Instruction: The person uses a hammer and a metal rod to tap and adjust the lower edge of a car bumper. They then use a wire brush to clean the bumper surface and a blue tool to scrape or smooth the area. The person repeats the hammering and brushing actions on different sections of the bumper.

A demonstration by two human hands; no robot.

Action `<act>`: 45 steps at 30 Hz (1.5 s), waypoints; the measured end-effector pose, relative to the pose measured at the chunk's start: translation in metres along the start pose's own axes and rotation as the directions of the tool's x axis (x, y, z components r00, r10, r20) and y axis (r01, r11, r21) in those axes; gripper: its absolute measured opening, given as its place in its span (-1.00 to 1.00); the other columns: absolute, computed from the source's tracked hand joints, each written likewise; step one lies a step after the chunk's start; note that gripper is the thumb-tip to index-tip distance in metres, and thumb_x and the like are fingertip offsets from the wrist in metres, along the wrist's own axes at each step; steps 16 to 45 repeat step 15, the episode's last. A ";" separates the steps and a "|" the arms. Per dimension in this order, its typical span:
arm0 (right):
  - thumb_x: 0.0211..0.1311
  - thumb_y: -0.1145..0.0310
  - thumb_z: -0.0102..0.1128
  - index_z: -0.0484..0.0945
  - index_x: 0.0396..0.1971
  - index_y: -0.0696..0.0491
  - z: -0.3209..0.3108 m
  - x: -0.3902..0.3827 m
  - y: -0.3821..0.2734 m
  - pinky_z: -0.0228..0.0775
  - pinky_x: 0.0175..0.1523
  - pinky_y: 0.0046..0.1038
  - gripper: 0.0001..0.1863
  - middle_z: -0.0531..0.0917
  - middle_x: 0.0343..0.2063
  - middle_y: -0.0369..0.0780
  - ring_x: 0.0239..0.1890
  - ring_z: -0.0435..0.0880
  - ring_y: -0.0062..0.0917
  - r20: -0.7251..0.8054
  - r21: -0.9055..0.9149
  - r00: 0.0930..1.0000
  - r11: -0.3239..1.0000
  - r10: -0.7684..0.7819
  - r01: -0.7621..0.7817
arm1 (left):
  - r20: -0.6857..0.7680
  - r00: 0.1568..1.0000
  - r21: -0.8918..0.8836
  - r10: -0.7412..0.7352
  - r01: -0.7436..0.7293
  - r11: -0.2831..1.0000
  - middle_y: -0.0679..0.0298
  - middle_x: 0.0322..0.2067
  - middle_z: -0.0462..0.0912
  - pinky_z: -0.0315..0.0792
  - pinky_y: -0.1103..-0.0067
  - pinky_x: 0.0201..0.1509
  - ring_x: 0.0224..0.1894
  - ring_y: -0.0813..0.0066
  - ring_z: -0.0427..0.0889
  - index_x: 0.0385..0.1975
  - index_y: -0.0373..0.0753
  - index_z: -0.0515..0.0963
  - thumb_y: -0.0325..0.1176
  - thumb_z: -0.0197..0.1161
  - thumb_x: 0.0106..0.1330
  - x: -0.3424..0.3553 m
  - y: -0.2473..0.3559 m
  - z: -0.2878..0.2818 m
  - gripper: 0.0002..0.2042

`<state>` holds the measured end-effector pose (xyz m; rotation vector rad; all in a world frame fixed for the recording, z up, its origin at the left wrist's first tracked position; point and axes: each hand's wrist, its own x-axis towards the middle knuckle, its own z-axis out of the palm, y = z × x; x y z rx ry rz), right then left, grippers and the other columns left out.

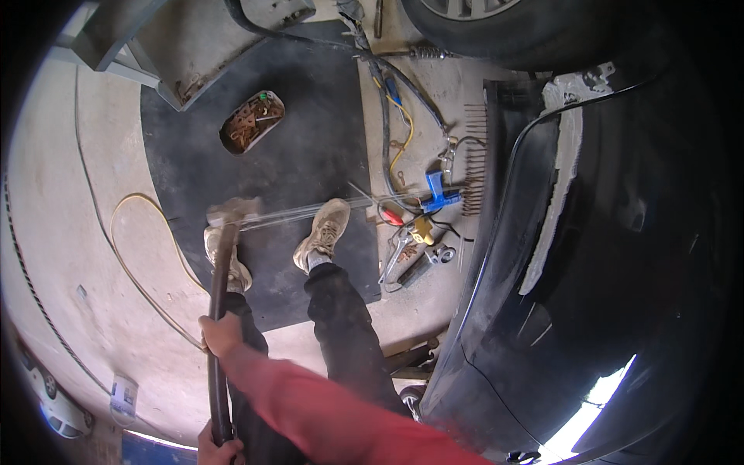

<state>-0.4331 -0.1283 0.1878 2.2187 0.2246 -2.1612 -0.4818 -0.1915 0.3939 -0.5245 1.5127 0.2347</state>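
My right hand (222,333), in a red sleeve, is closed around the dark handle (221,279) of a long-handled tool. Lower on the same handle, at the bottom edge, my left hand (218,448) is closed too and partly cut off. The tool's far end is a brownish block (235,211), blurred, over my left shoe. From that block, thin pale streaks (310,209) run right to a row of rusty metal pins (473,163) along the black car panel (504,155). The blur hides whether they are rods or cords.
On the dark mat (310,101) sits an oval tin (253,122) of rusty scraps. Beside the car lie a blue gun-shaped tool (436,194), a yellow tool (421,230), a wrench (401,246) and tangled cables (385,132). A wheel (473,27) stands beyond; a bucket (124,394) stands left.
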 end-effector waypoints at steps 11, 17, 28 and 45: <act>0.08 0.48 0.20 0.39 -0.48 0.15 -0.077 0.039 -0.021 0.32 -0.68 -0.40 -0.86 0.45 -0.67 -0.23 -0.75 0.44 -0.52 0.061 0.400 0.985 0.900 0.164 -0.175 | 0.214 0.977 0.079 -0.009 -0.008 0.997 0.26 -0.64 0.40 0.33 0.55 -0.67 -0.74 0.45 0.44 -0.19 -0.31 0.33 -0.59 0.20 0.02 0.029 0.029 0.036 -0.67; 0.09 0.47 0.18 0.41 -0.46 0.13 -0.102 0.043 -0.034 0.34 -0.66 -0.43 -0.88 0.43 -0.67 -0.25 -0.74 0.44 -0.52 -0.022 0.454 0.986 0.881 0.163 -0.135 | 0.351 0.935 0.226 -0.042 -0.041 0.973 0.17 -0.56 0.51 0.37 0.58 -0.62 -0.69 0.49 0.49 0.13 -0.35 0.26 -0.51 0.23 0.14 0.054 0.035 0.023 -0.48; 0.09 0.47 0.18 0.41 -0.46 0.13 -0.102 0.043 -0.034 0.34 -0.66 -0.43 -0.88 0.43 -0.67 -0.25 -0.74 0.44 -0.52 -0.022 0.454 0.986 0.881 0.163 -0.135 | 0.351 0.935 0.226 -0.042 -0.041 0.973 0.17 -0.56 0.51 0.37 0.58 -0.62 -0.69 0.49 0.49 0.13 -0.35 0.26 -0.51 0.23 0.14 0.054 0.035 0.023 -0.48; 0.09 0.47 0.18 0.41 -0.46 0.13 -0.102 0.043 -0.034 0.34 -0.66 -0.43 -0.88 0.43 -0.67 -0.25 -0.74 0.44 -0.52 -0.022 0.454 0.986 0.881 0.163 -0.135 | 0.351 0.935 0.226 -0.042 -0.041 0.973 0.17 -0.56 0.51 0.37 0.58 -0.62 -0.69 0.49 0.49 0.13 -0.35 0.26 -0.51 0.23 0.14 0.054 0.035 0.023 -0.48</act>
